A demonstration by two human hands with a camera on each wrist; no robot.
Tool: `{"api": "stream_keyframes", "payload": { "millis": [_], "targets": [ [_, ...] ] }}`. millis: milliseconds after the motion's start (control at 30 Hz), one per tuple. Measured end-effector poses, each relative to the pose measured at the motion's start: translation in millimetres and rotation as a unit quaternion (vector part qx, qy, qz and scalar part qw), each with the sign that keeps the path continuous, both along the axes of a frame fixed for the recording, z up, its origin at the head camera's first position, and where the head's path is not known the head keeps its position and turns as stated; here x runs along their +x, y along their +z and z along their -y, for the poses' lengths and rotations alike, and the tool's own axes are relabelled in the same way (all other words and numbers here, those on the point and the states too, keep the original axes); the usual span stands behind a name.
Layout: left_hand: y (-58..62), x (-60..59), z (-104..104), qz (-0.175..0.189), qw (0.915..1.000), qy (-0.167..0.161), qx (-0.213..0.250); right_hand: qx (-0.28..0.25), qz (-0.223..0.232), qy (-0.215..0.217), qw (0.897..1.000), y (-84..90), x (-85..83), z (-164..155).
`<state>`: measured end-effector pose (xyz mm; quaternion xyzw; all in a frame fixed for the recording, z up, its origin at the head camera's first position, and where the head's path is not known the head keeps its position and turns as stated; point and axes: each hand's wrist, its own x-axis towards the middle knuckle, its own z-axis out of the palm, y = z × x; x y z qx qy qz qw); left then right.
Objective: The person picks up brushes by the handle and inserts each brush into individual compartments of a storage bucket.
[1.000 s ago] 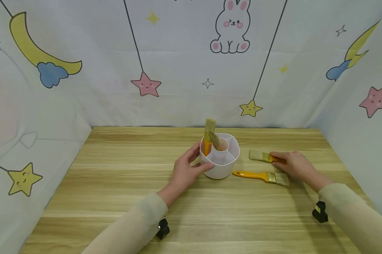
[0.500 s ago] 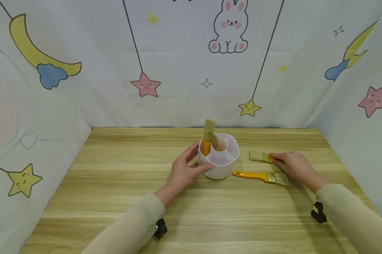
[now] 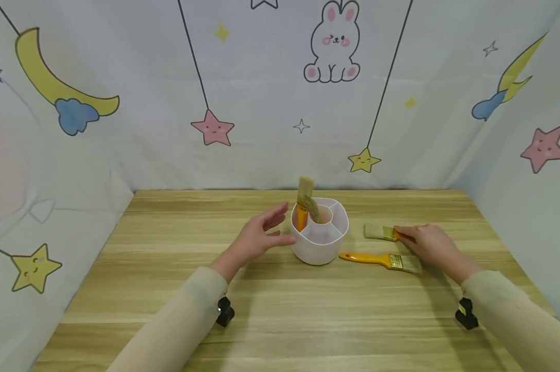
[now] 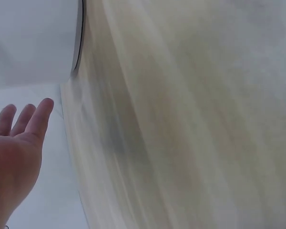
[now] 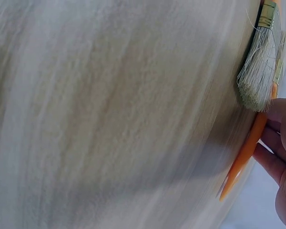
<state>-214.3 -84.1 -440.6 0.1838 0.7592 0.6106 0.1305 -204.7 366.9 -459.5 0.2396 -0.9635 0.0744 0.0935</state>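
Observation:
A white divided holder [image 3: 319,243] stands mid-table with one orange-handled paintbrush [image 3: 304,199] upright in its left compartment, bristles up. My left hand [image 3: 261,235] hovers just left of the holder, fingers spread and holding nothing; the left wrist view shows its open palm [image 4: 14,143]. My right hand [image 3: 424,243] holds the orange handle of the far paintbrush [image 3: 377,232], which lies flat on the table with its bristles pointing left. A second paintbrush [image 3: 382,260] lies just in front of it. In the right wrist view my fingers [image 5: 276,143] touch an orange handle [image 5: 245,152] beside pale bristles [image 5: 255,76].
The wooden table [image 3: 168,279] is walled on three sides by a white cloth backdrop [image 3: 261,103] printed with stars, moons and a rabbit. Black wrist mounts [image 3: 225,311] sit on both sleeves.
My left hand has let go of the holder's side and drawn a little to the left, fingers spreading. The right hand stays on the far brush's handle.

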Motion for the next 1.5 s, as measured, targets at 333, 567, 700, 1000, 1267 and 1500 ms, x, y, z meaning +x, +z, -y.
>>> {"api": "stream_keyframes", "payload": {
  "millis": [333,567,700,1000,1267,1500],
  "targets": [
    [3.5,-9.0,-4,0.002,0.9997,-0.023,0.000,0.005,-0.025,0.007,1.000,-7.9,0.8,0],
    [1.8,-6.2,-8,0.004,0.9997,-0.022,0.013,-0.005,-0.037,0.008,0.999,-6.6,0.9,-1],
    [0.0,-4.2,-12,-0.004,0.9997,-0.020,0.014,-0.015,-0.046,0.007,0.999,-6.0,1.5,-2],
    [-5.4,-1.6,-20,-0.002,0.9999,-0.003,0.014,-0.042,-0.041,0.000,0.998,-4.3,3.5,-5],
    [-7.9,0.9,-20,0.002,0.9995,0.007,0.032,-0.071,-0.031,-0.005,0.997,-2.5,3.3,-7],
    [-10.6,2.0,-21,0.003,0.9992,0.016,0.038,-0.077,-0.007,-0.022,0.997,1.5,4.0,-4]
  ]
}}
